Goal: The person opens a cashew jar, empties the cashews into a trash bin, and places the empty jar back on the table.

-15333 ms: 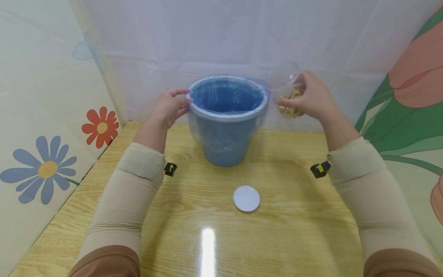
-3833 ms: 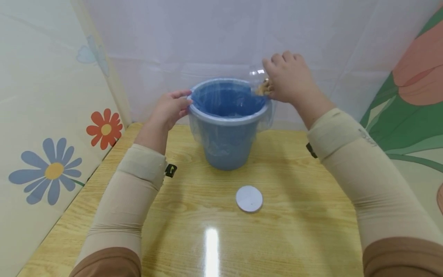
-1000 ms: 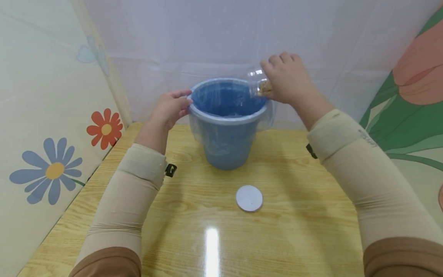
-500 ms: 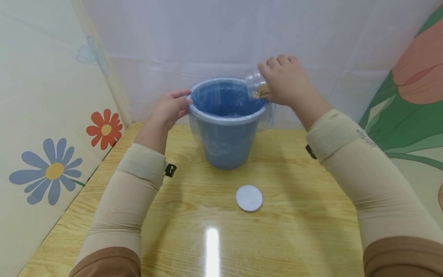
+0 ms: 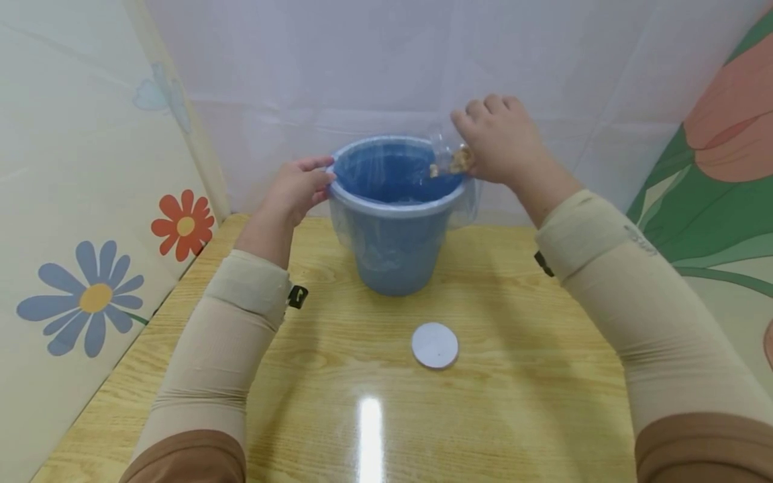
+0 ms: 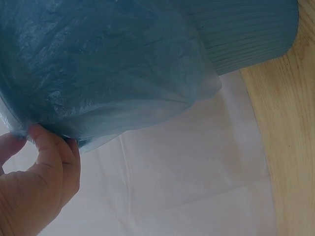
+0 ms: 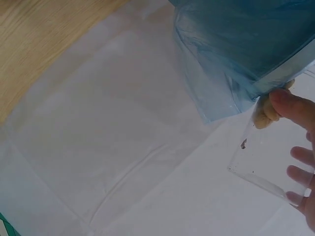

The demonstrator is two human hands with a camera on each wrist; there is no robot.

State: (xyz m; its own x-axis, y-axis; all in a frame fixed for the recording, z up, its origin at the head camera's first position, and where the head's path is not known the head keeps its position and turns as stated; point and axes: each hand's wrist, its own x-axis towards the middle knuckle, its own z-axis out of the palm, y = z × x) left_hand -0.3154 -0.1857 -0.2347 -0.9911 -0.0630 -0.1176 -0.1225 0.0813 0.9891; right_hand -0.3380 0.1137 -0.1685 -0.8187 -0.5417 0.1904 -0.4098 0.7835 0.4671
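Note:
A blue bucket (image 5: 395, 255) stands upright on the table, lined with a clear plastic bag (image 6: 123, 64) folded over its rim. My left hand (image 5: 296, 189) pinches the bucket's left rim and the bag, thumb on one side and fingers on the other. My right hand (image 5: 501, 139) grips a clear jar (image 7: 266, 164) from above, tilted over the right rim with its mouth toward the inside. Lumpy tan pieces (image 7: 267, 113) lie near the jar's mouth; one sits right at the opening. The bucket's bottom inside is hidden.
A round white lid (image 5: 435, 345) lies flat on the wooden table (image 5: 326, 376) in front of the bucket. A white sheet (image 5: 386, 67) hangs close behind. Flower-patterned panels (image 5: 90, 201) stand on both sides.
Over the earlier frames, my right hand carries the jar from beside the bucket to over its rim and tips it. Lately the tan pieces shift toward the mouth. My left hand stays put.

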